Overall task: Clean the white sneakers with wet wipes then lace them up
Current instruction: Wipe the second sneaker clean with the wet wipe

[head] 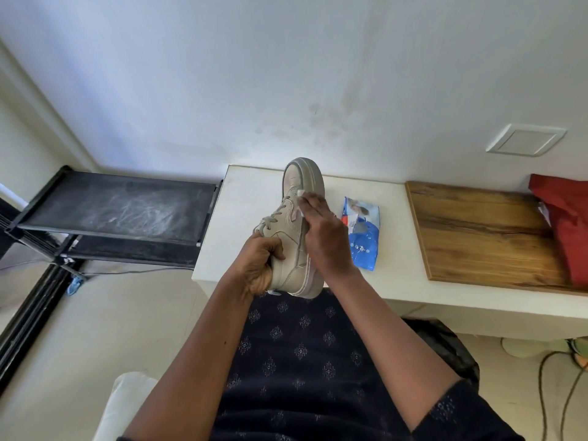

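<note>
A white sneaker is held in the air over the white table, toe pointing away from me, laces threaded. My left hand grips its heel end, fingers curled round the collar. My right hand lies along the sneaker's right side with straight fingers, pressing a white wet wipe against the upper; only a corner of the wipe shows past the fingertips. A blue wet-wipe pack lies on the table just right of my right hand.
A wooden board covers the table's right part, with a red cloth on it. A black rack stands left of the table. Cables lie on the floor at the right. The wall is close behind.
</note>
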Demonstrator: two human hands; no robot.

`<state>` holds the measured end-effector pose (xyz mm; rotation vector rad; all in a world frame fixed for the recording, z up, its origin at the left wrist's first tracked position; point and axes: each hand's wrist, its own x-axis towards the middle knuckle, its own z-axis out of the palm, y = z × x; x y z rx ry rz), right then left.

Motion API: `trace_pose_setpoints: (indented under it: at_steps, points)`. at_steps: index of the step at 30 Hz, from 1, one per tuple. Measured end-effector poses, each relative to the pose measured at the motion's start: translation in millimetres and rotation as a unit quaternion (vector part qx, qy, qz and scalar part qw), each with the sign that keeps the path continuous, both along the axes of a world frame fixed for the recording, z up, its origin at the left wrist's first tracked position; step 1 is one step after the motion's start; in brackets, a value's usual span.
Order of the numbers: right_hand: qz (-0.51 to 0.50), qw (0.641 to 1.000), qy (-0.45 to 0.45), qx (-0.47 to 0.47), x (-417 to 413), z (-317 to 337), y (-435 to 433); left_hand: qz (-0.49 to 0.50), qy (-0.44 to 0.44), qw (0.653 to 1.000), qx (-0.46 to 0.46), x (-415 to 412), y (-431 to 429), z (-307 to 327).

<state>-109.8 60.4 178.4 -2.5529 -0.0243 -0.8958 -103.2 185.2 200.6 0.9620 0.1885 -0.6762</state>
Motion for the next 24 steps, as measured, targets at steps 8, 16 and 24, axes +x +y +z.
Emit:
trace_pose_setpoints:
  at_steps: [8, 16, 24]
  points:
    - [-0.069, 0.997, 0.038, 0.019, 49.0, 53.4, -21.1, -0.007, -0.025, 0.998, 0.053, -4.1, -1.8, 3.8]
    - [-0.073, 0.996, 0.005, 0.048, 55.1, 47.9, -7.0, 0.008, -0.013, 1.000, -0.013, -3.2, 7.1, 6.0]
    - [-0.040, 0.995, -0.048, 0.071, 10.8, 29.0, 16.1, 0.020, 0.008, 0.996, -0.083, -1.0, 14.9, 8.7]
